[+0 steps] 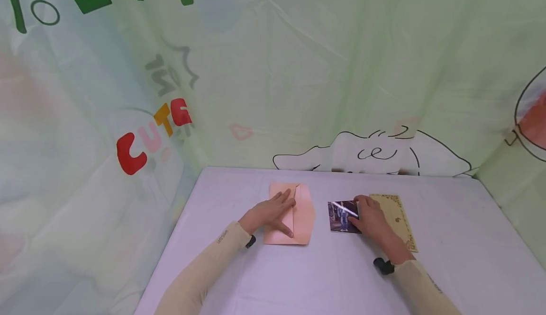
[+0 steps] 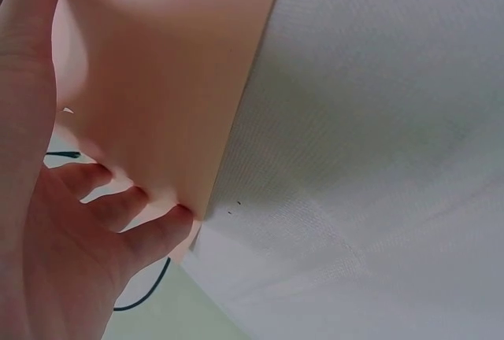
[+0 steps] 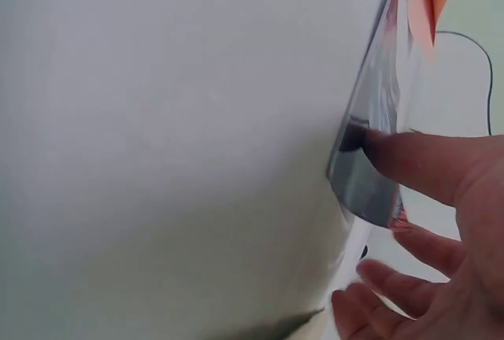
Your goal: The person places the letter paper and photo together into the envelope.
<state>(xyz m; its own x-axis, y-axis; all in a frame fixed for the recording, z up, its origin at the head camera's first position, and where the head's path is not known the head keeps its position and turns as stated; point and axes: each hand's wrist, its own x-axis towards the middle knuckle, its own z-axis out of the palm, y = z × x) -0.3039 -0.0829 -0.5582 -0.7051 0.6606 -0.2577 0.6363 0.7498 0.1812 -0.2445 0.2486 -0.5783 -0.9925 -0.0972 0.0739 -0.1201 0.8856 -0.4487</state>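
Note:
A pink paper envelope lies on the table with its flap side up and the flap spread to the right. My left hand rests on it, fingers and thumb spread; in the left wrist view the fingertips touch the envelope. To the right, my right hand pinches the right edge of a glossy photo showing a figure in blue. In the right wrist view the thumb lies on top of the photo near one end, other fingers at its edge.
A tan card with an ornamental brown border lies partly under my right hand and forearm. The white-covered table meets a printed cloth backdrop at the back and cloth at both sides.

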